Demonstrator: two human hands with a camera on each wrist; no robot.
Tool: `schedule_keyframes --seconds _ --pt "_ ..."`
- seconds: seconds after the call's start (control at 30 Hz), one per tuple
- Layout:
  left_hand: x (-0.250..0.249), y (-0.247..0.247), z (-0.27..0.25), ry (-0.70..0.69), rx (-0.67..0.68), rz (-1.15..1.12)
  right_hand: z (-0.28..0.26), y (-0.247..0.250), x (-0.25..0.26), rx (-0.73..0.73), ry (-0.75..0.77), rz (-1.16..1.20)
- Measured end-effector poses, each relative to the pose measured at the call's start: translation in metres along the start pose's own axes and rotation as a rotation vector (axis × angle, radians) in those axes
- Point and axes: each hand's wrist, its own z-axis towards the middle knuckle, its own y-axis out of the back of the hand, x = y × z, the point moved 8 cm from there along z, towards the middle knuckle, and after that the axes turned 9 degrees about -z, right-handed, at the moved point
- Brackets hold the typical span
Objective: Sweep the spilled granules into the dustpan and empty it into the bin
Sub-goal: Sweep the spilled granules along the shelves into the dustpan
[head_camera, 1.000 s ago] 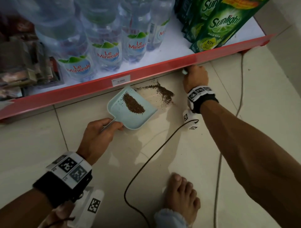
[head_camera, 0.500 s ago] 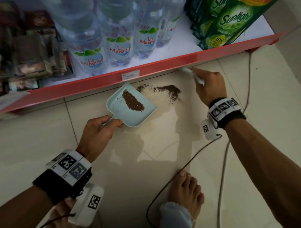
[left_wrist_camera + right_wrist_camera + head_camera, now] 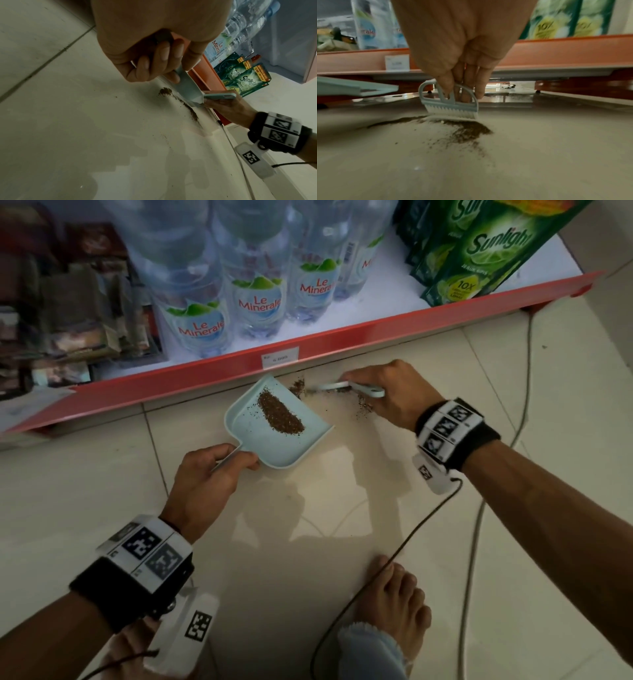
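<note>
A pale blue dustpan (image 3: 253, 436) lies on the floor tiles with a strip of brown granules (image 3: 280, 414) in it. My left hand (image 3: 209, 474) grips its handle (image 3: 181, 75). My right hand (image 3: 387, 392) holds a small pale blue brush (image 3: 346, 387), whose white bristles (image 3: 453, 111) touch the floor at the loose granules (image 3: 467, 131) just right of the pan's mouth. More loose granules (image 3: 297, 386) lie by the pan's far corner, and a thin trail (image 3: 190, 109) runs along its lip.
A red shelf edge (image 3: 342, 337) runs just behind the spill, with water bottles (image 3: 257, 296) and green Sunlight pouches (image 3: 479, 251) on it. A black cable (image 3: 376, 570) crosses the floor beside my bare foot (image 3: 394, 594). A grey cord (image 3: 479, 508) runs at the right.
My right hand has come from under the shelf edge leftward with the brush to the dustpan's mouth. The loose pile has shrunk and spread. The dustpan and left hand stay put.
</note>
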Motion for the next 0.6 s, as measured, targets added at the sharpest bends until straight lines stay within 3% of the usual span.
schedule_keyframes --seconds 0.13,0.27,0.33,0.5,0.6 --pt "0.001 0.005 -0.004 0.001 -0.012 -0.014 -0.01 0.017 -0.046 -0.156 -0.262 -0.1" --pt "0.004 0.005 -0.008 0.005 -0.012 -0.015 0.002 0.003 -0.07 -0.082 -0.56 -0.189" --pt "0.005 0.005 -0.011 0.002 -0.01 -0.013 0.01 -0.009 -0.055 -0.046 -0.51 -0.127" --pt "0.008 0.012 -0.018 -0.001 -0.033 -0.011 0.008 -0.003 0.001 0.027 -0.075 0.051" --pt "0.011 0.017 -0.019 0.009 -0.053 -0.015 0.0 0.01 -0.012 -0.044 -0.119 -0.016"
